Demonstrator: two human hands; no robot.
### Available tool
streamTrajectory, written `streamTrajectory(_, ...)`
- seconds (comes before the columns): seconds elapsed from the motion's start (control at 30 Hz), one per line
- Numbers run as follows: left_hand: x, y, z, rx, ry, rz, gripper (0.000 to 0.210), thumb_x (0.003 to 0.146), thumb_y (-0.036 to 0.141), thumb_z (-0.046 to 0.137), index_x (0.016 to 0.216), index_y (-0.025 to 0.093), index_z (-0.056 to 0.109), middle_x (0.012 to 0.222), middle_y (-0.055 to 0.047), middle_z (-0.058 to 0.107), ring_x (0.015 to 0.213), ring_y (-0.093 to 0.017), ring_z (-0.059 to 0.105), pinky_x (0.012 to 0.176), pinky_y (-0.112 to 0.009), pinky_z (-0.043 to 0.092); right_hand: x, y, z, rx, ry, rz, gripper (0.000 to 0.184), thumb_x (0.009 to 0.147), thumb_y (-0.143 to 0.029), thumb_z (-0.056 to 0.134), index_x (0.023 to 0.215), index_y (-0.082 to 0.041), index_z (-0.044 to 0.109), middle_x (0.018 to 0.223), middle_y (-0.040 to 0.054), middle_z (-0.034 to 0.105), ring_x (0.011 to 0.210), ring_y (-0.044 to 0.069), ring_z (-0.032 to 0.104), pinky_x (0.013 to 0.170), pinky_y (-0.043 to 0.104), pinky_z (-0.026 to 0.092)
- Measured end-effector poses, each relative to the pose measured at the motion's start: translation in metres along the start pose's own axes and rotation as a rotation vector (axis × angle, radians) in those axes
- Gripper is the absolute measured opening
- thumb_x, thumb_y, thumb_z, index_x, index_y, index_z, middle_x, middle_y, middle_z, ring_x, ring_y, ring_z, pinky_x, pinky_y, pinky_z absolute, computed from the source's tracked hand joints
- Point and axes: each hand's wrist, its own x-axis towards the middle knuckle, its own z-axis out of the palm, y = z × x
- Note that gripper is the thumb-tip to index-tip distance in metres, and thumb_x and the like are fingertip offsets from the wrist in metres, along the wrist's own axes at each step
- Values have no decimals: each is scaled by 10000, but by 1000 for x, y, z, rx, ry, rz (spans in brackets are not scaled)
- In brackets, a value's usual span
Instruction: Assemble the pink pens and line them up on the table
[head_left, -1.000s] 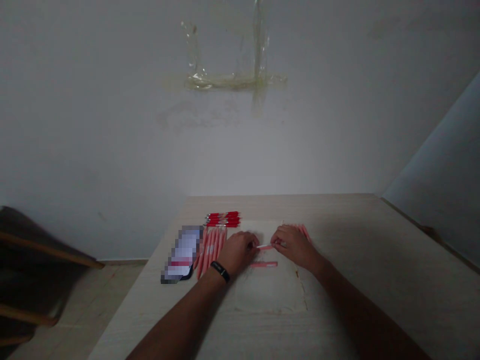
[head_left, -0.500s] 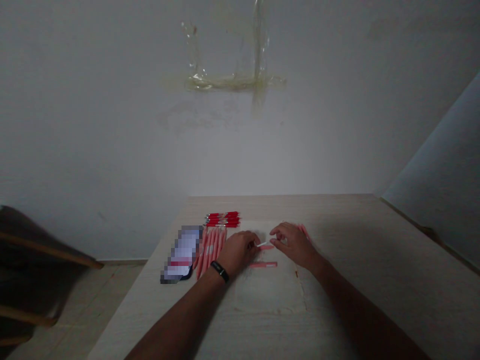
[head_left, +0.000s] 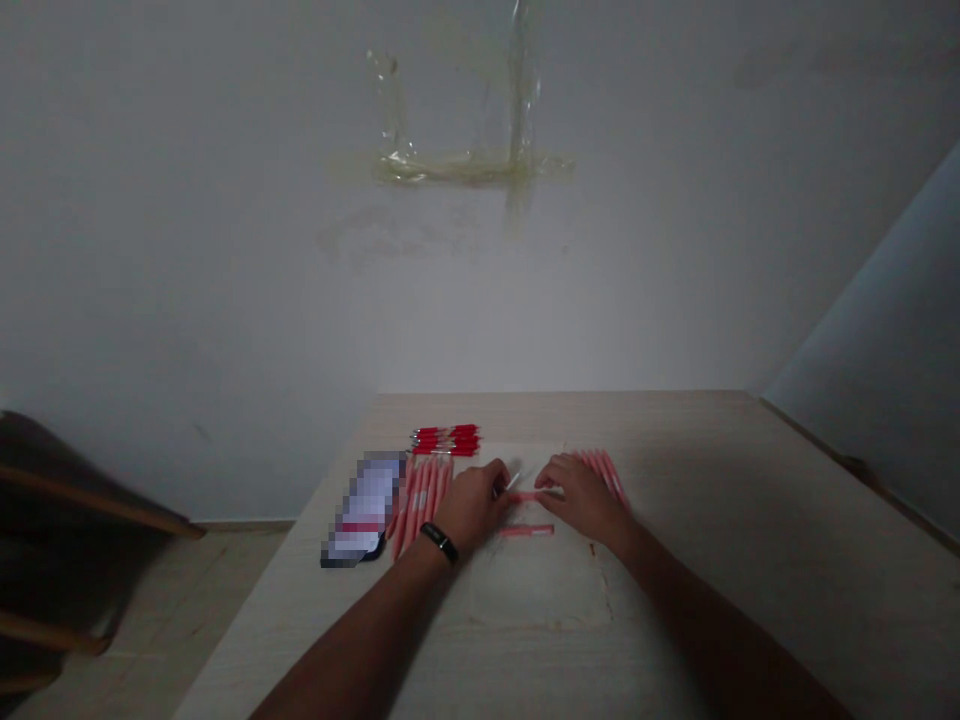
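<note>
My left hand [head_left: 476, 497], a dark band on its wrist, is closed with a thin white stick [head_left: 514, 481] poking up from its fingers. Between the hands a slim pink pen-like piece [head_left: 527, 496] lies low over the pale mat [head_left: 536, 590]. The fingertips of my right hand [head_left: 579, 492] are closed on its right end; the left thumb is close to the other end. Nearer to me, a second pink piece [head_left: 527, 530] with a whitish section rests on the mat. Fingers hide part of both held things.
Several pink pens [head_left: 422, 505] lie side by side left of my left hand, beyond them a stack of red pens [head_left: 446, 440]. A phone [head_left: 367, 505] with a blurred screen is at the left edge. More pink pieces [head_left: 604, 472] lie behind my right hand. A wall [head_left: 637, 250] rises behind the table.
My right hand has moved left and down, its fingers closing on the pink piece. The white stick in my left hand has tilted more upright. More of the right-hand pink row shows.
</note>
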Motion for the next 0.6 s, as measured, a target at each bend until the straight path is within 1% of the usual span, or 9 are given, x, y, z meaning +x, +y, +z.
streamTrajectory(0.1,0,-1,1,16,0,-5,134,854,320,612,914,200,617,829,-34,699,723,-161,610,586,-244,311,-1,-1,4,1,-32,9,51,860,-221,690,895,-199,661,894,26,629,916,189,569,820,309,415)
streamTrajectory(0.2,-1,-1,2,30,-4,0,130,852,317,612,920,206,617,825,-30,699,734,-165,614,592,-245,315,-1,-2,7,-7,-58,5,63,852,-215,695,909,-207,669,905,26,623,940,194,564,837,313,420)
streamTrajectory(0.33,-1,2,0,30,-20,-22,151,847,333,620,927,205,622,847,-37,699,753,-169,621,606,-247,329,0,-3,7,-28,-66,6,21,866,-201,670,884,-203,660,900,26,619,933,191,563,830,310,418)
streamTrajectory(0.47,-1,4,-2,28,-17,-33,117,820,232,608,932,203,626,850,-38,700,766,-168,621,621,-245,337,0,1,-1,-46,-42,18,42,854,-172,671,876,-203,653,892,22,621,921,187,564,843,312,405)
streamTrajectory(0.6,0,3,-3,30,7,-24,145,801,156,571,923,204,633,834,-34,696,771,-167,618,628,-244,342,2,11,-12,-82,34,78,36,862,-187,660,887,-213,662,882,20,626,902,188,560,845,323,390)
